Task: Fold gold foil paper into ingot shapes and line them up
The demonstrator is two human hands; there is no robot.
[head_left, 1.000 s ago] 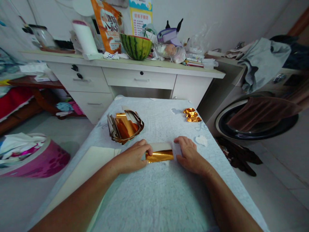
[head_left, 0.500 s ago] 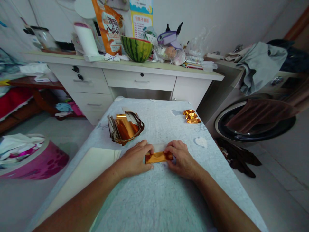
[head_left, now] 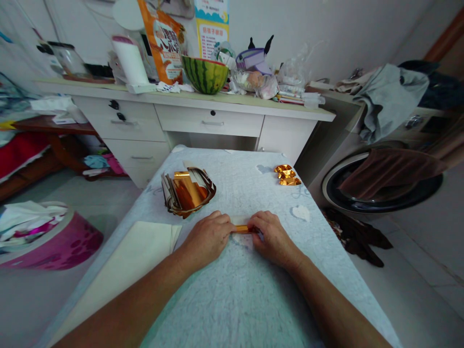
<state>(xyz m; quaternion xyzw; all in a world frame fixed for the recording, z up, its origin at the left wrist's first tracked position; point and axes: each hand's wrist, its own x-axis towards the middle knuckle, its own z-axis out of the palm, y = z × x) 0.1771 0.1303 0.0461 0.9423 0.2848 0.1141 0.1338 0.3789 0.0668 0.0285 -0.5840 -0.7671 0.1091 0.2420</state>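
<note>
Between my two hands a strip of gold foil paper (head_left: 241,229) is rolled or folded narrow, just over the tablecloth. My left hand (head_left: 213,237) is closed on its left end, which the fingers hide. At the right end, my right hand (head_left: 270,237) pinches the foil with thumb and fingers. A pale sheet edge (head_left: 239,220) shows just behind the foil. Left of centre sits a basket (head_left: 186,211) holding a stack of gold foil sheets (head_left: 188,188). Three folded gold foil pieces (head_left: 288,175) lie near the table's right edge.
A pale folded sheet (head_left: 137,251) lies under my left forearm on the cloth-covered table (head_left: 239,299). Behind stands a desk (head_left: 213,118) with a cut watermelon (head_left: 205,75). A pink bin (head_left: 65,241) is on the left, a washing machine (head_left: 380,179) on the right.
The gold foil has gone from a wide flat strip to a narrow one. My left hand has turned over its end and its fingers have closed further.
</note>
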